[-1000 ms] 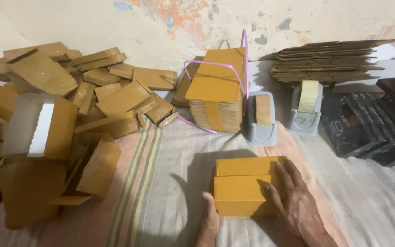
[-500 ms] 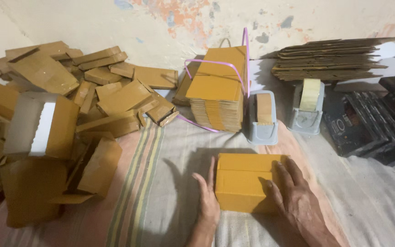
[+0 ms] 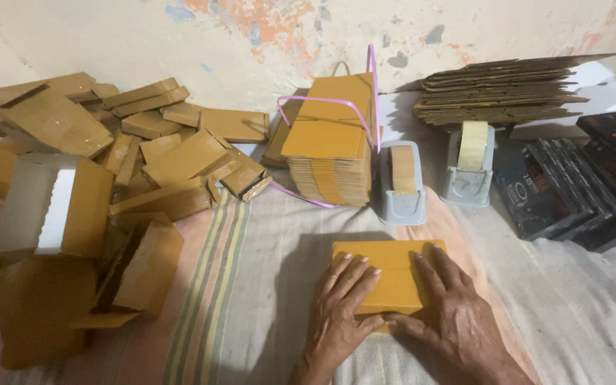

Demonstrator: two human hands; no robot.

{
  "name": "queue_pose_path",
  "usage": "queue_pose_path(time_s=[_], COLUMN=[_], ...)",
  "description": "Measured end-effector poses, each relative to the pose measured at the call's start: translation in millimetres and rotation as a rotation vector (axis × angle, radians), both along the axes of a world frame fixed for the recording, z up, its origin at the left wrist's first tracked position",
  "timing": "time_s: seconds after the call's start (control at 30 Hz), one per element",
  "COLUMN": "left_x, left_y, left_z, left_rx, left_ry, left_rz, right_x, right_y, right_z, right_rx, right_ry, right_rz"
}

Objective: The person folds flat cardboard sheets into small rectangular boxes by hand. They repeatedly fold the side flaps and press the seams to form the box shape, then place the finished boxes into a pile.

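Your left hand (image 3: 342,303) and right hand (image 3: 450,314) lay open, fingers spread, on a flat mustard-yellow cardboard box (image 3: 388,272), centre seam showing, cloth (image 3: 272,285) beneath.

— How's the light where I'm working?
— Dim and warm, coming from above; my hands (image 3: 393,314) throw a soft shadow leftward over the cloth (image 3: 272,271).
— Sharp?
— Centre is crisp, edges slightly stretched and darker.

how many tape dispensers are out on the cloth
2. One grey tape dispenser with brown tape stands right of the tied cardboard bundle; the other dispenser, with pale tape, stands before the flat cardboard stack.
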State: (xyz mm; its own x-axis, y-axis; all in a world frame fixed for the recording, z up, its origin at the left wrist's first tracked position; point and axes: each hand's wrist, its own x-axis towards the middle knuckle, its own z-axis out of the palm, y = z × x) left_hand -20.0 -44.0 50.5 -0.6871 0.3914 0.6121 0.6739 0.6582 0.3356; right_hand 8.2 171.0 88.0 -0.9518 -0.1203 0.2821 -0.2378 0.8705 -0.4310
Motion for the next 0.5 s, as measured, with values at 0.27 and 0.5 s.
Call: queue_pose_path(time_s=[0.27,0.5], left_x=[5,9], left_y=[-6,-2], left_z=[-1,-4], left_rx=[0.046,0.025], left_ry=[0.017,0.048], left_rz=[0.009,0.04], right_x=[9,-47], right_y=[46,54], right_z=[6,4], right_rx=[-0.218,0.25], right_ry=[-0.233,0.095], right_rz=[0.107,0.307])
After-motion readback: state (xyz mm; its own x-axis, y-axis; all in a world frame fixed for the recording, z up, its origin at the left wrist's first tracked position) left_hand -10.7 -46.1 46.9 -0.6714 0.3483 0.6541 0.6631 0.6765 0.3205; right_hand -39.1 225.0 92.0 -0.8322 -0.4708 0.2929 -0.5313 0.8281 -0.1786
